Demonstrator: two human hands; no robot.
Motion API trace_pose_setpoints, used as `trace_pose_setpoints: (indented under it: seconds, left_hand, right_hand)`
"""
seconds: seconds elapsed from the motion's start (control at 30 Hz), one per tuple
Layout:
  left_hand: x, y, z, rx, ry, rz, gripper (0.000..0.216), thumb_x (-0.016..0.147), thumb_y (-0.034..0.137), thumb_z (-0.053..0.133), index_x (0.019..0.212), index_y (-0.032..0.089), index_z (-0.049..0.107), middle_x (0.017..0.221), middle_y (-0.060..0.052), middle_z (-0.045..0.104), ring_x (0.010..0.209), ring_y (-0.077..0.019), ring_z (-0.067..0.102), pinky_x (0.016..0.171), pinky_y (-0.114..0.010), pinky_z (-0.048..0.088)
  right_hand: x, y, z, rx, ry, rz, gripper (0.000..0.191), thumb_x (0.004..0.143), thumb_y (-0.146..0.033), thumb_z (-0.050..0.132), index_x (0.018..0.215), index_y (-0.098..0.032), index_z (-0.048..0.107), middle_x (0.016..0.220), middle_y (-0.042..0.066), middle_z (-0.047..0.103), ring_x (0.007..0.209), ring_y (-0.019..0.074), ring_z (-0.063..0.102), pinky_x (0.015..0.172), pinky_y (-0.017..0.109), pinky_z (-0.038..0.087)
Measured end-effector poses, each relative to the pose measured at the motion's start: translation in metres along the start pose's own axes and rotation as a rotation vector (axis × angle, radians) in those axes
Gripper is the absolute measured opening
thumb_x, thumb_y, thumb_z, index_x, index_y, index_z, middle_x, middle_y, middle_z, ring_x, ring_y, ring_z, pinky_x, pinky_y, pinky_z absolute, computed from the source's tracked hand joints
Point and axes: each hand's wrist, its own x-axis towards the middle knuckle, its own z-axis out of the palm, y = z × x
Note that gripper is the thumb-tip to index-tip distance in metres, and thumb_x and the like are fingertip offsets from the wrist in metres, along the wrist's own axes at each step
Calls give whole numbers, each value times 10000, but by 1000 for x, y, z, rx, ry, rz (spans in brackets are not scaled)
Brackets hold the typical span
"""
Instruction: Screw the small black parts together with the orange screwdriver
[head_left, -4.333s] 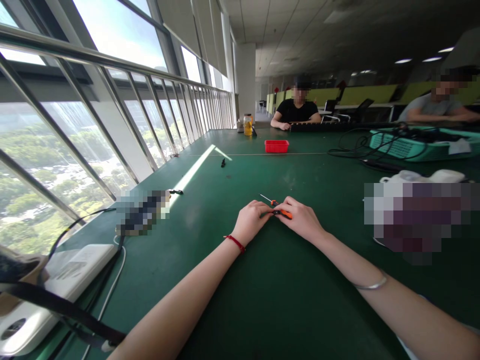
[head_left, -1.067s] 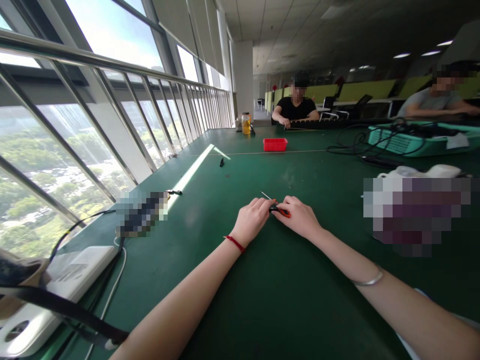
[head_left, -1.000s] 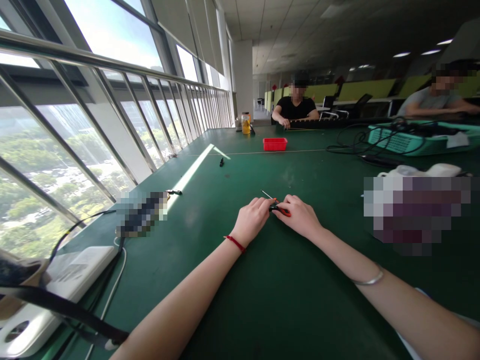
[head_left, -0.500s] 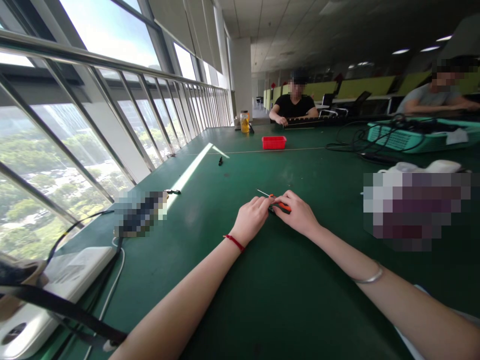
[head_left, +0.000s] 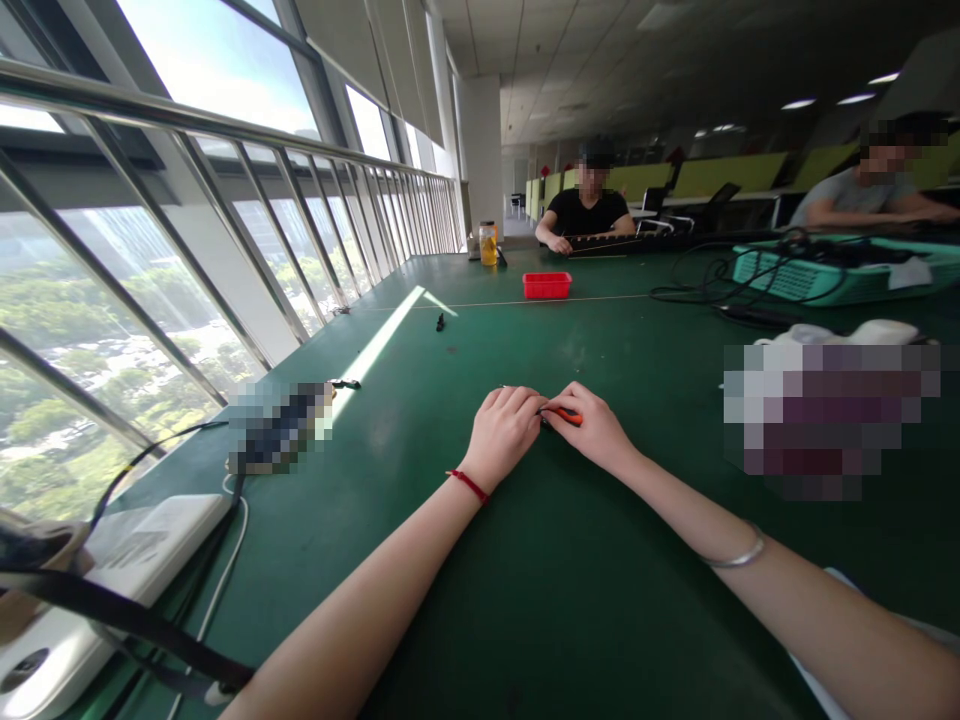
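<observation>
Both my hands rest knuckles-up on the green table (head_left: 570, 560) and meet over a small screwdriver with an orange and black handle (head_left: 565, 414). My right hand (head_left: 592, 432) is closed round the handle. My left hand (head_left: 507, 430) has its fingers curled over the front end, which hides the metal shaft. A red cord is tied on my left wrist and a thin silver bangle sits on my right forearm.
A red tray (head_left: 547, 285) and a yellow jar (head_left: 488, 244) stand farther down the table. A small black part (head_left: 440, 322) lies left of centre. White devices with cables (head_left: 112, 570) sit at the near left, a teal crate of cables (head_left: 832, 272) at the right. Two people sit at the far end.
My left hand has slid forward over the screwdriver's shaft, so the metal tip that stuck out to the left no longer shows. The right hand stays on the handle.
</observation>
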Motion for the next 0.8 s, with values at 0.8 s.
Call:
trace_pose_setpoints:
  seconds: [0.8]
  left_hand:
    - [-1, -7, 5, -409, -83, -301, 35, 729, 193, 611, 759, 202, 627, 948, -15, 649, 906, -178, 563, 850, -336, 468]
  right_hand:
    - [2, 2, -11, -84, 101, 109, 256, 824, -304, 478, 985, -208, 653, 913, 46, 534, 790, 160, 577, 677, 277, 457]
